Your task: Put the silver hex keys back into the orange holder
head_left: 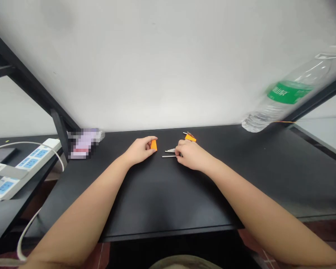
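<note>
My left hand [140, 149] rests on the black desk, thumb and fingers closed on the two ends of a small orange block [154, 145]. To its right, my right hand [192, 155] is closed, its fingertips at the end of a thin metal rod [168, 156] that lies pointing left. Several more slim metal rods [170, 150] fan out beside those fingers, partly covered by them. Just behind the right hand is a second orange piece [190, 138] with dark and metal rod ends [188, 133] at its far side; the hand hides its near part.
A large clear bottle with a green label [288, 92] stands at the back right. At the left are a blurred-out purple packet [85, 144], a black metal frame [30, 74] and a white power strip [30, 164] with a cable. A pale wall [156, 67] closes off the back.
</note>
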A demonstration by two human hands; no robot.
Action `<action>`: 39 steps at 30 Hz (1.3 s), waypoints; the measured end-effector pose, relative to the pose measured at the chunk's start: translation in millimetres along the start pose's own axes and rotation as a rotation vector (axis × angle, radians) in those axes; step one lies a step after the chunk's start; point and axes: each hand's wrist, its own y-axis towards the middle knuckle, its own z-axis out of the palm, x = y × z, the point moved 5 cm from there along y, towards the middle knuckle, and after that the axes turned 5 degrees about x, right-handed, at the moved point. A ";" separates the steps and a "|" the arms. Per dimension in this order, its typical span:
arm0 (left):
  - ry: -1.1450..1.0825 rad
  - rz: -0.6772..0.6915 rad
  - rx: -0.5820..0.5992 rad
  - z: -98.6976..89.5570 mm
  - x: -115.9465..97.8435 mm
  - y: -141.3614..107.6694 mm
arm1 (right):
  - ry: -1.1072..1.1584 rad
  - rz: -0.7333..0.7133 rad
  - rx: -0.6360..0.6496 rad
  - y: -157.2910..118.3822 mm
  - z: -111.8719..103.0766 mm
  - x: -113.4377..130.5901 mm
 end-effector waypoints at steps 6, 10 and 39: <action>-0.442 -0.020 0.038 5.5 0.8 2.6 | -0.017 0.065 -0.020 -3.2 1.2 7.3; -0.594 0.006 0.030 6.7 -1.3 3.6 | 0.190 -0.069 -0.147 -6.3 -11.9 1.7; 0.031 0.153 -0.074 23.3 -44.4 -10.9 | 1.404 0.061 -0.012 8.0 14.0 8.9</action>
